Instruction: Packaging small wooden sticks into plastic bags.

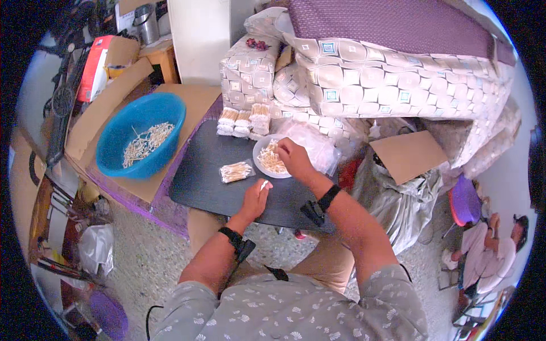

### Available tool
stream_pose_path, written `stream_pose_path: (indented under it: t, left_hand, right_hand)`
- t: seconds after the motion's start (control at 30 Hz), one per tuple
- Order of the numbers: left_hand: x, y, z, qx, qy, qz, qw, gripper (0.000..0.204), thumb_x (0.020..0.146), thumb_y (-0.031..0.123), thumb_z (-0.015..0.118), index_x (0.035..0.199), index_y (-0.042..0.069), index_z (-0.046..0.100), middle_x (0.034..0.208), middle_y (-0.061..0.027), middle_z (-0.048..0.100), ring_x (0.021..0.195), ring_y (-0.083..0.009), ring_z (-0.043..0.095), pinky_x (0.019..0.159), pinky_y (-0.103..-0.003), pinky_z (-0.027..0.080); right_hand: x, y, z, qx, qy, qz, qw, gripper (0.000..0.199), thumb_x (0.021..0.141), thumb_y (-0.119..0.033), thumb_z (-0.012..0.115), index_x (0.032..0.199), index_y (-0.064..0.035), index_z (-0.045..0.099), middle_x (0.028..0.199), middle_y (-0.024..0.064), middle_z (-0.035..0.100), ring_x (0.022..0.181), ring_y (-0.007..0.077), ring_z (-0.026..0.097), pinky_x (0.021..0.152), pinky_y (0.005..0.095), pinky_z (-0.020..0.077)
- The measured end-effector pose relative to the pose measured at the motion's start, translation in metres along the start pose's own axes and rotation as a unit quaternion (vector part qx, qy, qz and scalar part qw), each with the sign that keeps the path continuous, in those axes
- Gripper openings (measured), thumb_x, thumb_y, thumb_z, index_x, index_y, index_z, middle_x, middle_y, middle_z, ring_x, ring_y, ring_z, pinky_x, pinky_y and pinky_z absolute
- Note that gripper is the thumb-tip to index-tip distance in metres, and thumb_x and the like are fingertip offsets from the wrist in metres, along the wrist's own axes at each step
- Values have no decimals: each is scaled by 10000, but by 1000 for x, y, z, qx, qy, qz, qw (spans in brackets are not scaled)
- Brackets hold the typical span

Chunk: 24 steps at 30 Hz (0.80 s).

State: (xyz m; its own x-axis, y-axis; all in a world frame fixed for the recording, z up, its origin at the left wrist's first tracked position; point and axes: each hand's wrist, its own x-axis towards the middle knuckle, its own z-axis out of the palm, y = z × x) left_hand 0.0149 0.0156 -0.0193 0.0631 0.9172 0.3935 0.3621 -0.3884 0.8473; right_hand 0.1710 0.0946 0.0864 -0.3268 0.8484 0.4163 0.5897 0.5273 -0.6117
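My left hand (257, 199) is closed around a few cotton swabs (264, 184), with white tips poking out above the fingers, just in front of the bowl. Over the right side of a white bowl (257, 165), my right hand (296, 159) reaches in with its fingertips pinched. Loose cotton swabs (272, 161) fill that bowl; whether any sit between the right fingertips is hidden. Left of the bowl lies a clear packet of cotton swabs (236, 171). Further back, several more packets of swabs (243, 121) are stacked at the table's far edge.
The dark table (199, 165) stands before my knees. At left, a blue basin (108, 149) with white sticks rests on cardboard (145, 184). Clear plastic bags (313, 142) lie behind the bowl. A patterned sofa (392, 85) stands beyond; a seated person (489, 253) is at far right.
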Motion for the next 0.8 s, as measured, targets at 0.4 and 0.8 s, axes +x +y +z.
stream_pose_path:
  t: [0.4, 0.8]
  left_hand:
    - [8, 2, -2, -34, -53, -82, 995, 186, 915, 204, 471, 944, 47, 567, 706, -103, 596, 665, -259, 583, 627, -378, 450]
    - [10, -1, -9, -82, -39, -57, 994, 216, 900, 236, 559, 993, 57, 635, 933, -105, 667, 872, -167, 620, 777, -306, 472]
  right_hand:
    - [-92, -2, 17, 275, -75, 192, 939, 186, 980, -202, 419, 1035, -25, 420, 839, 99, 640, 672, 133, 625, 553, 258, 514]
    - [-113, 12, 50, 158, -10, 110, 981, 157, 931, -194, 520, 979, -49, 555, 809, 101, 650, 684, 185, 653, 634, 332, 509]
